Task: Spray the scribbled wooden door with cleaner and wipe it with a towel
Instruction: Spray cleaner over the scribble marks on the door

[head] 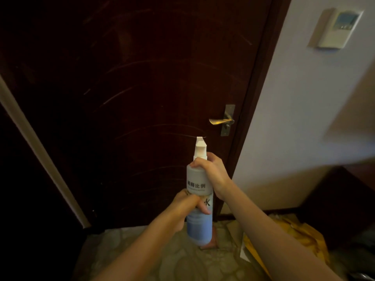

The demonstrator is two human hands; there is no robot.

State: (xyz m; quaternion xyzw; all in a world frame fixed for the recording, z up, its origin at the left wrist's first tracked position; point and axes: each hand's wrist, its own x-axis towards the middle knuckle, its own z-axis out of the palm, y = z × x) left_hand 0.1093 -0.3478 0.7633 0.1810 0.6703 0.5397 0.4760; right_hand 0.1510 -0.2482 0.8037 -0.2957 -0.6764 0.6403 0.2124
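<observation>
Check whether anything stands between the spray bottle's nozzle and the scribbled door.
Nothing visible does. The spray bottle has its nozzle toward the door across open air; the door handle sits up and right of it, off that line.

The door was a dark reddish brown, crossed by pale curved scribble lines. The spray bottle had a white nozzle, a grey upper band with dark characters and a blue lower half. The door handle was brassy gold on a grey plate. The wall looked pale lilac. The floor bore a mottled beige pebble pattern.
</observation>
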